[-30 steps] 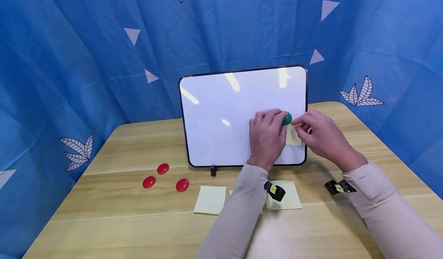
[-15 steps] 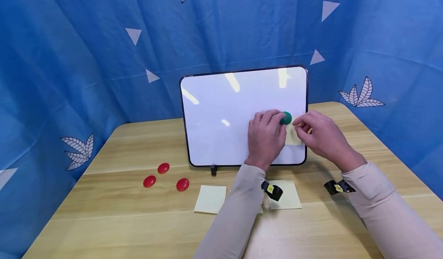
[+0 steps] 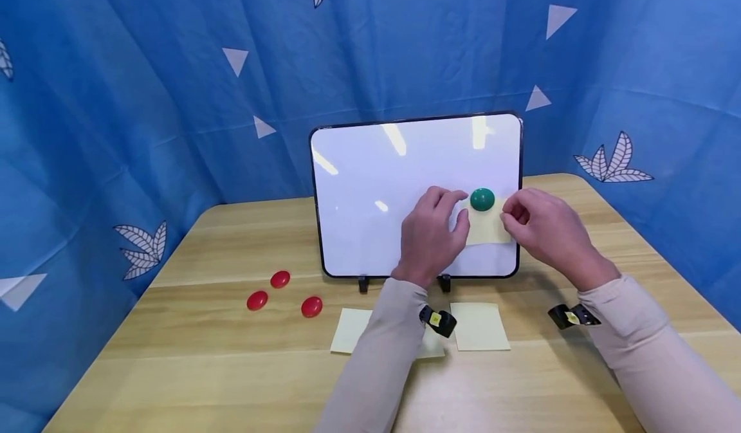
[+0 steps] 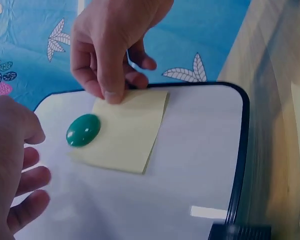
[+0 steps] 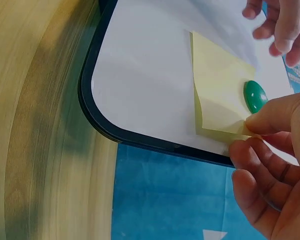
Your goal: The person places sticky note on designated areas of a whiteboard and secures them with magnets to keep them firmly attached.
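Observation:
A green round magnet [image 3: 482,199] sits on the upper part of a pale yellow sticky note [image 3: 485,228] against the whiteboard [image 3: 382,169]. My left hand [image 3: 429,233] is just left of the magnet, apart from it, with thumb and fingers spread and nothing between them. At the note's right edge, my right hand [image 3: 544,230] pinches the paper between thumb and finger. The right wrist view shows the note [image 5: 220,87] standing slightly off the board along its lower edge, with the magnet [image 5: 255,96] near the pinching thumb.
Three red magnets [image 3: 311,306] lie on the wooden table [image 3: 191,368] at left. Sticky notes [image 3: 480,327] lie in a row before the board, partly under the left sleeve [image 3: 376,362]. Black feet [image 3: 444,283] support the board; a blue curtain [image 3: 370,40] hangs behind.
My left hand has let go of the green magnet and drawn back to the left, uncovering more of the note. The right hand keeps its pinch. The head view has shifted slightly.

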Demonstrator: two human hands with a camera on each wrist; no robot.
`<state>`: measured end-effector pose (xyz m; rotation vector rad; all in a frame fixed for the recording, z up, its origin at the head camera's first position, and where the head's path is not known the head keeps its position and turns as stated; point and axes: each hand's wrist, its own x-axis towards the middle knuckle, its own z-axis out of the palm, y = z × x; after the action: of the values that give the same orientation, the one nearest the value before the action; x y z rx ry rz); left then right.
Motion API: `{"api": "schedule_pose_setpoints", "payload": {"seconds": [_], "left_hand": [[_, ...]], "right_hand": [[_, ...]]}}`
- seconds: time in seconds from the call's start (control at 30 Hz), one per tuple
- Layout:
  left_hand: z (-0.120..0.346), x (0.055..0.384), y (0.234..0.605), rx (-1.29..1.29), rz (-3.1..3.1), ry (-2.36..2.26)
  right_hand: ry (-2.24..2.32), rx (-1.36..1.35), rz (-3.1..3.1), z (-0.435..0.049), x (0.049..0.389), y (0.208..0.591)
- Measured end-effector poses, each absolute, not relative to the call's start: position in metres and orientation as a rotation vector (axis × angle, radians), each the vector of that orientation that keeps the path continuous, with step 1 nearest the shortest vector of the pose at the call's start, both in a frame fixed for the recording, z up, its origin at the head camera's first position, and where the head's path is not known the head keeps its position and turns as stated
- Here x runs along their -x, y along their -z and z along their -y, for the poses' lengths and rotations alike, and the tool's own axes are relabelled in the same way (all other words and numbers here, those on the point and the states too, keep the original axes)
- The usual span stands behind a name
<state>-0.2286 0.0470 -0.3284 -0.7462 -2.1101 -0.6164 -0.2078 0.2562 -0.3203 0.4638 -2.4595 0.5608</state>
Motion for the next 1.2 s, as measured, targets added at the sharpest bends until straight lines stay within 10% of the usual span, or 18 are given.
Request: {"api": "schedule_pose_setpoints", "payload": {"seconds": [1.2], "left_hand": [[0.035,0.221,0.340,0.721,2.569,0.776]], "right_hand": [[-0.738,-0.798,2.940,-0.228,0.194,0.327]]}}
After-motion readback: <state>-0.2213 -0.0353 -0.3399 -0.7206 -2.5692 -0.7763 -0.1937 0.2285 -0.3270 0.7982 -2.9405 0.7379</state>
